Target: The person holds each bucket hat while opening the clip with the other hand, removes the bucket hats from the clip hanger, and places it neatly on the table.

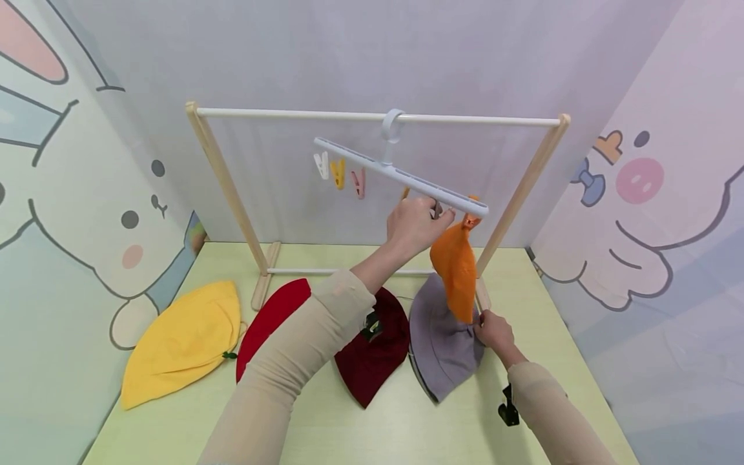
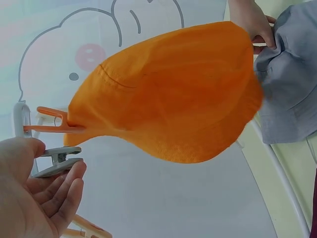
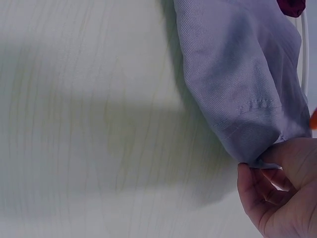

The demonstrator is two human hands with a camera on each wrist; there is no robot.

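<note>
Under the tilted hanger bar [image 1: 401,173], the left hand [image 1: 414,223] pinches a grey clip [image 2: 57,161] beside the clipped orange hat [image 1: 456,268]. On the table [image 1: 372,426], the right hand [image 1: 494,329] pinches the grey hat [image 1: 442,339], seemingly by its brim.

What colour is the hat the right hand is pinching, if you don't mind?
Grey-lilac hat, pinched by the right hand; the right wrist view shows it best.

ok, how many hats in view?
5. An orange cloth hat hangs clipped to the white peg hanger. On the pale green table: a yellow hat, a bright red hat partly behind the left sleeve, a dark red hat, and a grey hat pinched by the right hand. More may be hidden.
</note>
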